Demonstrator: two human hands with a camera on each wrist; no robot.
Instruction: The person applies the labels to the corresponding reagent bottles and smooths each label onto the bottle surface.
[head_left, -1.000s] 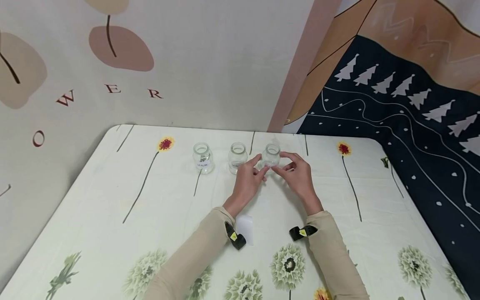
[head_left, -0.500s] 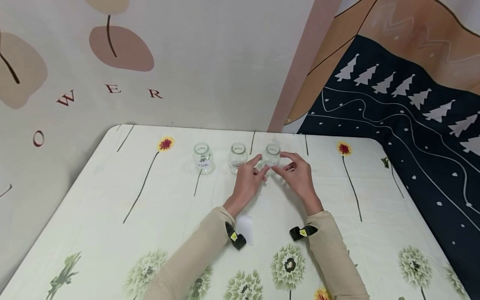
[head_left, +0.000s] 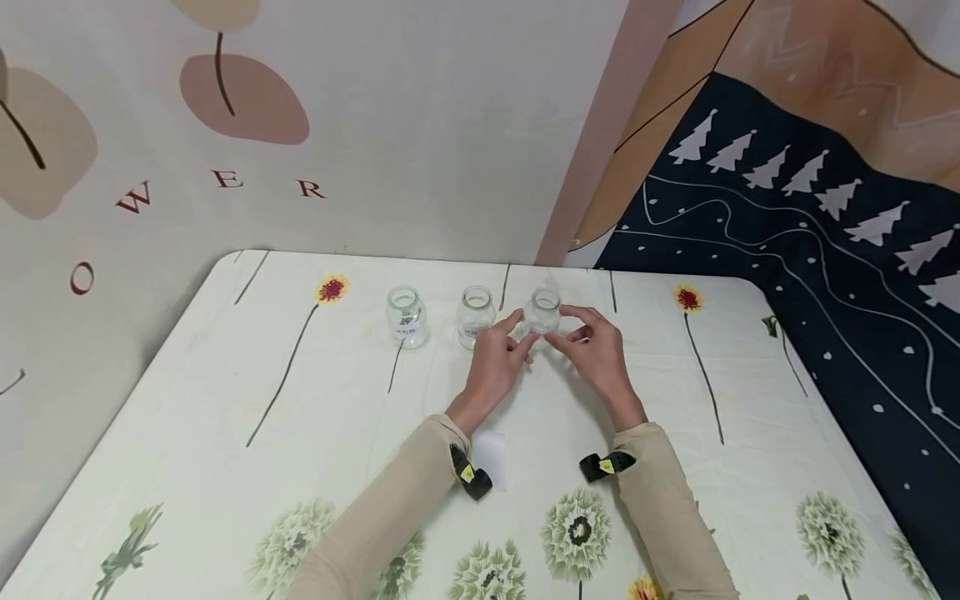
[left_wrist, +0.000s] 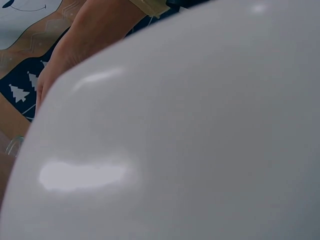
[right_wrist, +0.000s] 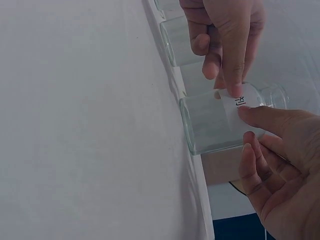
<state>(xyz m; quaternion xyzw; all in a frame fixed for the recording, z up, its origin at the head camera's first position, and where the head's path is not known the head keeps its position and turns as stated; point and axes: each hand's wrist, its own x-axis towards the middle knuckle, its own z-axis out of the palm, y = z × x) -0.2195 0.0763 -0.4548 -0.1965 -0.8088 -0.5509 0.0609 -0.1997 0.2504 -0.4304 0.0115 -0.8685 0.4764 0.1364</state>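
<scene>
A small clear glass jar [head_left: 544, 302] stands upright at the right end of a row of three on the table. My left hand [head_left: 495, 358] grips it from the left and my right hand [head_left: 597, 354] from the right. In the right wrist view, both thumbs press on a white label [right_wrist: 231, 111] with dark printed characters, on the jar's side. The other fingers reach toward the sides and back of the jar, partly hidden. A smooth pale surface [left_wrist: 175, 125] fills most of the left wrist view, leaving just a bit of a glass rim [left_wrist: 14, 145] at its edge.
To the left stand a second glass jar [head_left: 474, 304] and a third jar [head_left: 406, 312] bearing a white label. A white slip of paper [head_left: 491, 460] lies by my left forearm. The flowered tablecloth [head_left: 330, 467] ends at the wall behind the jars.
</scene>
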